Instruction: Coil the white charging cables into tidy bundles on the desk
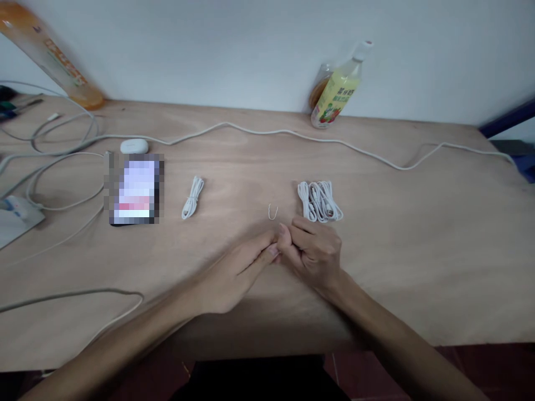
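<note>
My left hand [240, 273] and my right hand [315, 250] meet just above the table near its front middle. The fingers of the left are pressed together, their tips against the right thumb. The right is curled into a fist with its thumb toward the left hand. Whatever lies between the fingertips is hidden. Just beyond them is a small bent white tie [273, 212], U-shaped. Several coiled white cables [320, 200] lie side by side right behind my right hand. Farther left is a single tied white cable bundle [193, 197].
At left, a phone with a blurred screen [136, 192] lies near a white earbud case [134, 146]. A long white cord [259, 132] crosses the back of the wooden table [418, 250]. A yellow-labelled bottle [338, 92] and an orange bottle [58, 61] stand by the wall.
</note>
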Demonstrator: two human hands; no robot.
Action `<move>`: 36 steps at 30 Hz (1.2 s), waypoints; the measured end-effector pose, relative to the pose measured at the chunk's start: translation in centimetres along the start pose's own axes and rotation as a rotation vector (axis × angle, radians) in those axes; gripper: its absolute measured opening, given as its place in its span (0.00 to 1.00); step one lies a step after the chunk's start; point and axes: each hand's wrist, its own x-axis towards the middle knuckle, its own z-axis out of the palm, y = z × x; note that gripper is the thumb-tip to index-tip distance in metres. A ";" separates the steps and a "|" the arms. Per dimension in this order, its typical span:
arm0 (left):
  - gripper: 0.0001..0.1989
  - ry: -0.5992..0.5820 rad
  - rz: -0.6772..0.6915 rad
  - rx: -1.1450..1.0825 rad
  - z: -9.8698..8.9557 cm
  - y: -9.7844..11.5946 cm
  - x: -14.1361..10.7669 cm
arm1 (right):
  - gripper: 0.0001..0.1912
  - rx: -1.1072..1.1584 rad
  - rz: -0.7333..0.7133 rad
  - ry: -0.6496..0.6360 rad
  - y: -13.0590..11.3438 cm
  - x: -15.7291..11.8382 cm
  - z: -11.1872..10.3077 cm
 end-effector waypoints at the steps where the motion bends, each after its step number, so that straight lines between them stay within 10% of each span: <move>1: 0.15 -0.008 -0.002 -0.006 -0.1 0.0 0.0 | 0.25 -0.002 0.000 -0.001 0.0 0.0 0.0; 16: 0.16 -0.097 -0.284 -0.464 0.2 -0.7 -0.2 | 0.27 0.026 -0.066 -0.050 0.4 0.4 -0.3; 36: 0.19 0.016 0.004 0.323 -0.1 -0.3 -0.3 | 0.27 0.028 -0.046 -0.078 0.5 0.3 -0.2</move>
